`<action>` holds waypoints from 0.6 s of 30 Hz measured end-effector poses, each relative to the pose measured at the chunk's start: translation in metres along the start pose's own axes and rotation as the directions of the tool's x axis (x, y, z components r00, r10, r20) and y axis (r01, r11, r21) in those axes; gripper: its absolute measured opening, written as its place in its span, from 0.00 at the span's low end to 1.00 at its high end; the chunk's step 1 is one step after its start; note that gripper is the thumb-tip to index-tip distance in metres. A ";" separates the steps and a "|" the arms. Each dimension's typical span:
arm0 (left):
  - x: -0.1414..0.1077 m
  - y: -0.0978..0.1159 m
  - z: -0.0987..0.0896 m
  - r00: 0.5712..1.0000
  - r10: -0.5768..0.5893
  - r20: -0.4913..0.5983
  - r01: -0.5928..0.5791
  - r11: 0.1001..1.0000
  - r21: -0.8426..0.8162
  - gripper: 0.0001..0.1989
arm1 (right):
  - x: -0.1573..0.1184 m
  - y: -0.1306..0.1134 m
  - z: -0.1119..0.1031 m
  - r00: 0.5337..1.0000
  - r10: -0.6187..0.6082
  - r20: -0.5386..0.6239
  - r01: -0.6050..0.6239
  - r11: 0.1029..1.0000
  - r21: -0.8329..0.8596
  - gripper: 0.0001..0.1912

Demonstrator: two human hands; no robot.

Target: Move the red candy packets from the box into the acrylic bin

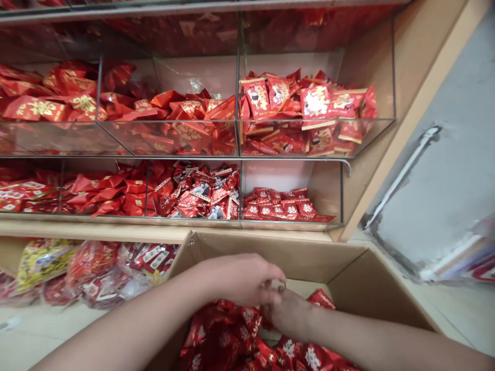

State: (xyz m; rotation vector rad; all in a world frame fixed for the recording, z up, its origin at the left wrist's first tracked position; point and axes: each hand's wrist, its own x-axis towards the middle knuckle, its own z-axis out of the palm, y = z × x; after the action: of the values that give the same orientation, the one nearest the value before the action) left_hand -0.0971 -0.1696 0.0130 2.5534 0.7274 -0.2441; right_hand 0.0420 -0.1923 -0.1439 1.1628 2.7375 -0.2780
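Note:
An open cardboard box (363, 283) stands below the shelves, with many small red packets (216, 337) in its lower part. Over them, inside the box opening, my left hand (247, 281) and my right hand (288, 312) meet at the fingertips. The fingers of both hands are bent and pressed together. Whatever lies between them is too small and blurred to name. Red packets show just under the left hand and beside the right wrist.
Glass-fronted shelf bins (317, 139) of red wrapped packets rise behind the box. Bagged goods (96, 268) fill the bottom shelf at left. A wooden side panel (402, 123) and a grey wall (456, 165) stand at right.

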 end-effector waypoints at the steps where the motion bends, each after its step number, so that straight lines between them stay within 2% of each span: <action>1: -0.001 0.000 -0.003 0.997 0.016 -0.070 -0.018 0.999 -0.033 0.16 | -0.001 0.001 -0.003 1.000 -0.004 0.008 0.004 1.000 -0.016 0.11; 3: -0.003 -0.002 -0.008 0.983 0.024 -0.183 -0.039 0.996 -0.082 0.17 | -0.003 0.005 -0.007 1.000 -0.010 0.029 0.011 0.999 -0.032 0.11; 5: -0.002 -0.005 -0.010 0.975 0.011 -0.221 -0.036 0.993 -0.109 0.17 | -0.006 0.008 -0.007 0.999 -0.015 0.036 0.016 0.999 -0.034 0.15; 7: 0.000 -0.009 -0.009 0.979 -0.002 -0.203 -0.019 0.995 -0.102 0.18 | -0.007 0.007 -0.003 0.999 -0.023 0.026 0.024 0.999 -0.040 0.20; 9: 0.003 -0.014 -0.005 0.987 -0.012 -0.162 0.000 0.997 -0.076 0.18 | -0.007 0.004 -0.003 1.000 -0.030 0.004 0.030 0.999 -0.045 0.14; 11: 0.004 -0.017 -0.003 0.990 -0.015 -0.141 0.009 0.999 -0.047 0.17 | -0.008 0.002 -0.011 0.999 -0.037 -0.009 0.036 0.999 -0.034 0.12; 13: 0.004 -0.018 -0.003 0.984 -0.005 -0.178 -0.002 0.999 -0.041 0.16 | -0.012 0.003 -0.031 0.999 -0.030 -0.018 0.030 1.000 -0.007 0.08; 15: 0.001 -0.018 -0.005 0.961 -0.011 -0.275 -0.010 0.997 -0.076 0.16 | -0.020 0.007 -0.059 0.998 -0.009 -0.055 0.011 1.000 0.030 0.06; 17: -0.003 -0.016 -0.010 0.921 -0.034 -0.389 -0.030 0.987 -0.157 0.15 | -0.031 0.010 -0.088 0.986 0.022 -0.164 -0.002 0.993 0.121 0.07; 18: -0.005 -0.015 -0.012 0.899 -0.045 -0.437 -0.054 0.976 -0.210 0.15 | -0.037 0.012 -0.101 0.961 0.069 -0.270 0.004 0.965 0.261 0.07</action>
State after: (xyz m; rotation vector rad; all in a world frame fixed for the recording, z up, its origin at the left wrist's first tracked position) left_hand -0.1087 -0.1551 0.0193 2.4149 0.8551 0.4123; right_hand 0.0692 -0.1869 -0.0386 1.4080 2.9878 -0.5207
